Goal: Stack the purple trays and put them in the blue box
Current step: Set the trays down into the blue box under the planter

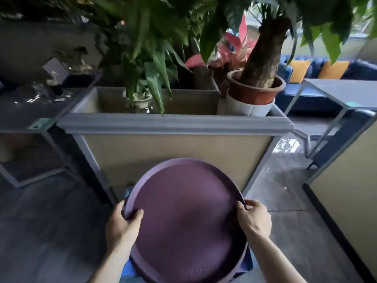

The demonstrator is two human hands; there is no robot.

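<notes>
While both hands, left (122, 223) and right (255, 218), grip the purple tray (185, 219) by its rim, it covers the blue box (245, 262); a planter (175, 124) stands just behind it.

- purple trays (183, 217): at least one round tray in view; a second rim shows beneath its near edge, so possibly two, exact count cannot be told
- blue box (245, 262): one, mostly hidden under the tray
- hands: two, left hand (121, 225) and right hand (255, 218), each on the tray rim
- long planter box (175, 124): one
- plant pots: one brown pot (255, 92) set in one white pot (244, 108)
- yellow cushions: two, (299, 70) and (333, 69)
- blue sofa (365, 70): one
- metal-framed counters: two, (30, 113) and (346, 92)
</notes>
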